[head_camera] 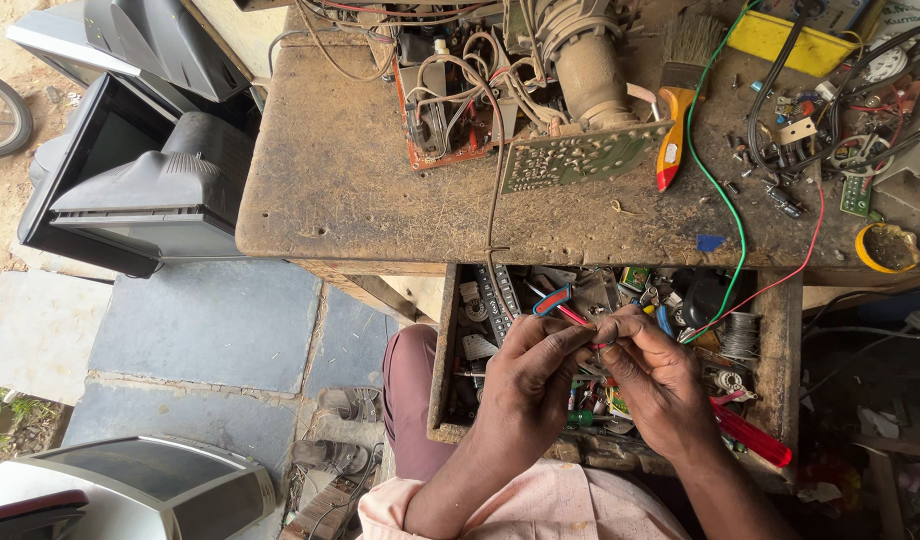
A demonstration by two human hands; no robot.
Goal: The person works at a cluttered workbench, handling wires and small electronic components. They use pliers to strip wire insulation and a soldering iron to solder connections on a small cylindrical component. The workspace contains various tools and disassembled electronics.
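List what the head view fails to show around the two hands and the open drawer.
- What the left hand and right hand pinch beside the red-and-blue handled tool: too small, hidden by fingers.
- Lower contents of the drawer: covered by both hands.
- The red tool: its near end is hidden behind the right wrist.
- Parts on the circuit board: too small to identify.
- Grey television casing: cut by the bottom edge.

hands (590,365) pinch small part | over open drawer (442,350) | screwdriver (558,302) in left
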